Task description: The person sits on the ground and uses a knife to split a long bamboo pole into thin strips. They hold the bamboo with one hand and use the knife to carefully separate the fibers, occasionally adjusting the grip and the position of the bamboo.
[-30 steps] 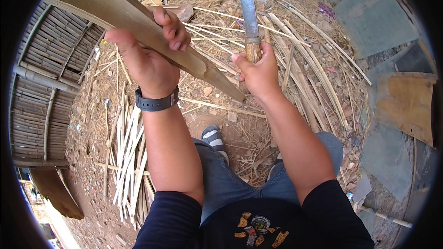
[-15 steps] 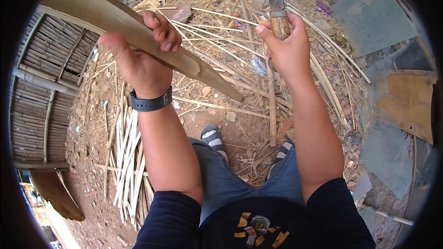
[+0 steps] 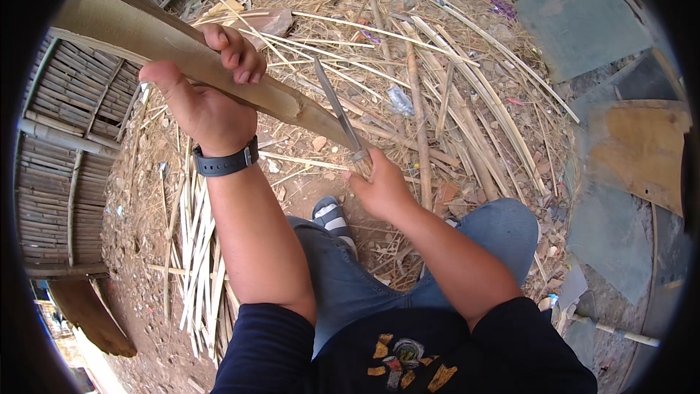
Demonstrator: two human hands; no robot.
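My left hand is wrapped from below around a long piece of split bamboo. The piece slants from the upper left down toward the middle, its narrow end near my right hand. In my right hand is a machete, gripped by its handle, most of which the fingers cover. Its dark blade points up and to the left. In the picture the blade crosses the tapered end of the bamboo; whether it touches cannot be made out.
Thin bamboo strips lie piled left of my legs, and more poles and strips litter the ground ahead. A bamboo-slat wall stands at the left. Grey sheets and a brown board lie along the right. A clear plastic wrapper lies ahead.
My right hand has brought the machete down and left, from upright at the upper right to the bamboo's narrow end. My left hand and the bamboo have shifted slightly left. My right knee has come up into view.
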